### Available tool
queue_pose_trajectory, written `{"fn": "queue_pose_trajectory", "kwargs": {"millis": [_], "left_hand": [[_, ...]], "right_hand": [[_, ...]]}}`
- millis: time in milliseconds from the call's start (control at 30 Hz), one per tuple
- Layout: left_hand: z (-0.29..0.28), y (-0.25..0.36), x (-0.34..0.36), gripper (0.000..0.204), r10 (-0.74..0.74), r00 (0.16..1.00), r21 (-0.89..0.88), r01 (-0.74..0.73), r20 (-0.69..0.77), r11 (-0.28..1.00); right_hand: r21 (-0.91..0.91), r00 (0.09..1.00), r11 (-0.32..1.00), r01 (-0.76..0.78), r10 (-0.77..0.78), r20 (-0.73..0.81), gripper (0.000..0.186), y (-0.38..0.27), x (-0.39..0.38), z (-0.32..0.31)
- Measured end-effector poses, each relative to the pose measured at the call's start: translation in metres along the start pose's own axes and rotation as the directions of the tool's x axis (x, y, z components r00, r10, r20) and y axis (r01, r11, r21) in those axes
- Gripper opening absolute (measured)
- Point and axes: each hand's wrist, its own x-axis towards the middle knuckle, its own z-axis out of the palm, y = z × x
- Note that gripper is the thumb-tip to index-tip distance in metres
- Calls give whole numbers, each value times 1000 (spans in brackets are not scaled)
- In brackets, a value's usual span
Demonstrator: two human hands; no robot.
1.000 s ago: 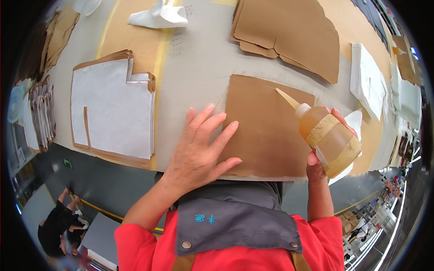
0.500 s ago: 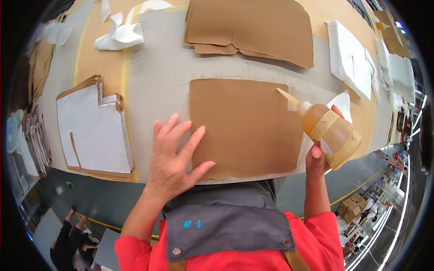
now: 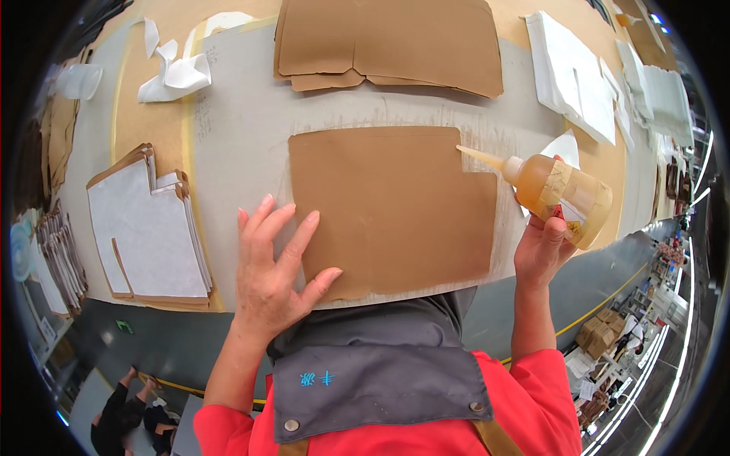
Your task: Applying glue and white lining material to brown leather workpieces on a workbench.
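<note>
beside the brown sheet (image 3: 388, 213), tilted bottle (image 3: 564, 199) in right hand (image 3: 541, 249), amber liquid (image 3: 534, 179) inside

The flat, notched brown sheet (image 3: 391, 213) looks matt, smooth and leather-like. The translucent amber squeeze bottle (image 3: 574, 197) is glossy plastic, banded with creased beige tape (image 3: 556, 185). The grey worktop covering (image 3: 236, 91) looks matt and streaked; the dark grey cloth apron (image 3: 380, 384) carries shiny round metal studs (image 3: 291, 425).
</note>
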Motion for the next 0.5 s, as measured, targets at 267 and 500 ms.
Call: {"fn": "queue_pose_trajectory", "kwargs": {"millis": [267,500], "left_hand": [[0,0,-1,65,19,1000,29,-19,-12,999],[-1,-1,1,61,26,1000,19,-26,-2,999]], "right_hand": [[94,993,989,-111,114,-22,94,-14,-15,-9],[1,999,999,-38,38,-27,97,-21,-21,-13]]}}
